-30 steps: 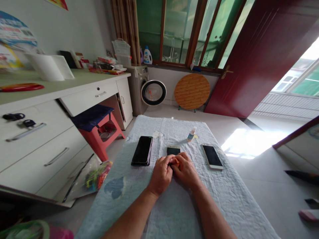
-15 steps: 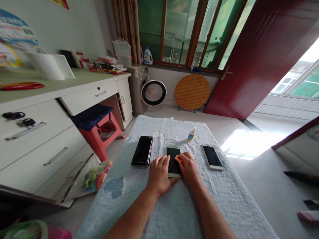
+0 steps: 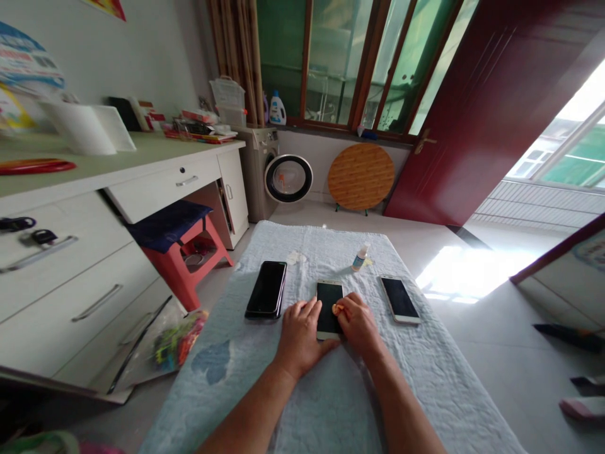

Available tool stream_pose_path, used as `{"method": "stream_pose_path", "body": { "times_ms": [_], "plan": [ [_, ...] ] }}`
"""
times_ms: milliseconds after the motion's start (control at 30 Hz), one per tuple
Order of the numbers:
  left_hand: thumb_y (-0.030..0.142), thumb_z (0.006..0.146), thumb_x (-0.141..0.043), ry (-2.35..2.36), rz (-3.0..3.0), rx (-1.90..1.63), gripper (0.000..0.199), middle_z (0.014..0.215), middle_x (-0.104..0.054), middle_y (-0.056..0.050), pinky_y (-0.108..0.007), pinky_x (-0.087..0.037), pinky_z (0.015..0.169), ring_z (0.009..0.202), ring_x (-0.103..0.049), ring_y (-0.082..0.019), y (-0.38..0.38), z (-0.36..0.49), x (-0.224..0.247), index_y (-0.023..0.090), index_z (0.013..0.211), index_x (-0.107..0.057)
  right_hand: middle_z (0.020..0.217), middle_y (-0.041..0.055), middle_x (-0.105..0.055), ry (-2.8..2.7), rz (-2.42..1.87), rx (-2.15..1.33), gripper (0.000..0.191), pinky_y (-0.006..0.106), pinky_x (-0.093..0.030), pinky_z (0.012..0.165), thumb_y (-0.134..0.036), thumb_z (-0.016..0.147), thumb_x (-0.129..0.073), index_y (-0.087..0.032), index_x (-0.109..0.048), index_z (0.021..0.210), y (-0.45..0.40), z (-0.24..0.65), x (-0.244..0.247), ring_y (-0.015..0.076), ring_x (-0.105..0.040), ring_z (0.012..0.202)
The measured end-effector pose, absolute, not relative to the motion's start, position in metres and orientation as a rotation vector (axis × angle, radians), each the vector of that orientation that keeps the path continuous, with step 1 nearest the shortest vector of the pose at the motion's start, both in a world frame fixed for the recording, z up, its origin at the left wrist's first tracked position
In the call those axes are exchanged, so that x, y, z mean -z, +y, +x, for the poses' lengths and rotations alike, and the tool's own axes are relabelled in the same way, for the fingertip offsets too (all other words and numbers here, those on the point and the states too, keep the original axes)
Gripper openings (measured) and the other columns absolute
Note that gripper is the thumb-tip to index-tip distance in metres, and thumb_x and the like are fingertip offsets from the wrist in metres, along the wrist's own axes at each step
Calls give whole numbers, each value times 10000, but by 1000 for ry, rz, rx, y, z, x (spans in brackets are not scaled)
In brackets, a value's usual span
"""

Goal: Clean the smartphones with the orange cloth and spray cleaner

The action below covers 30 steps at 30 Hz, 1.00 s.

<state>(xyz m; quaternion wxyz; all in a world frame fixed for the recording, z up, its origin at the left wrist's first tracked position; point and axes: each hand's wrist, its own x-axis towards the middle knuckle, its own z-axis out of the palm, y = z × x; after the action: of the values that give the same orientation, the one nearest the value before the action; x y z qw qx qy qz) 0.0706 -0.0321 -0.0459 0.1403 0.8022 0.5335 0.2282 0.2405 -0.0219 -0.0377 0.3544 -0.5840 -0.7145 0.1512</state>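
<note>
A smartphone (image 3: 329, 294) with a pale frame and dark screen lies flat on the cloth-covered table, between my two hands. My left hand (image 3: 302, 328) holds it steady, fingers along its left edge and thumb by its bottom edge. Over the right part of the screen, my right hand (image 3: 358, 321) pinches a small orange wiping cloth (image 3: 337, 309), mostly hidden by the fingers, against the glass. A black phone (image 3: 267, 289) lies to the left, seemingly on top of another dark item. Another pale-framed phone (image 3: 399, 300) rests to the right. Behind stands a small spray bottle (image 3: 360, 258).
A light blue quilted cloth (image 3: 378, 397) covers the table. To the left are a white desk (image 3: 155, 183) with drawers, a red stool (image 3: 189, 252) and a plastic bag (image 3: 174, 343). Beyond stand a washing machine (image 3: 258, 176) with its door open and a round wooden tabletop (image 3: 362, 175).
The orange cloth and my right fingers have shifted slightly down the screen. My left hand keeps its place on the phone. The whole view has moved a little.
</note>
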Motion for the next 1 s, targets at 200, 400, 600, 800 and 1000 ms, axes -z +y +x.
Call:
{"method": "stream_pose_path", "body": {
  "times_ms": [200,400,600,800,1000],
  "plan": [
    [530,640,-772,1512,2327,-644,799,1396,-523,-90,-456,-339,1043,1233,-446,-334,-33,73,42,194,1320,-522,934,54,-571,-1716,-1578,-274,238,261,-441,784,-182,870,-440,-190,-672,923,-7,245,47,163,-568,843],
    [546,641,-766,1501,2317,-649,795,1395,-522,-92,-454,-336,1045,1227,-449,-338,-33,73,43,194,1313,-526,952,58,-593,-1812,-1596,-259,268,296,-425,851,-167,868,-445,-213,-698,945,-2,244,51,188,-547,908],
    [564,660,-751,1489,2332,-676,778,1372,-540,-107,-468,-349,1038,1216,-464,-340,-33,73,44,186,1303,-530,874,41,-596,-1966,-1509,-393,289,274,-418,816,-74,782,-461,-208,-713,834,-13,236,37,169,-546,862],
    [542,677,-742,1483,2355,-692,744,1362,-547,-118,-478,-363,1032,1206,-478,-340,-32,73,45,175,1292,-543,782,15,-547,-1983,-1484,-491,211,232,-404,710,-64,703,-510,-195,-675,715,-27,230,30,138,-528,761],
    [569,676,-739,1476,2354,-636,783,1390,-526,-108,-475,-361,1034,1220,-464,-340,-33,73,41,182,1320,-522,829,32,-574,-1885,-1542,-429,222,255,-409,771,-78,756,-475,-191,-667,760,-22,241,32,157,-546,808]
  ]
}}
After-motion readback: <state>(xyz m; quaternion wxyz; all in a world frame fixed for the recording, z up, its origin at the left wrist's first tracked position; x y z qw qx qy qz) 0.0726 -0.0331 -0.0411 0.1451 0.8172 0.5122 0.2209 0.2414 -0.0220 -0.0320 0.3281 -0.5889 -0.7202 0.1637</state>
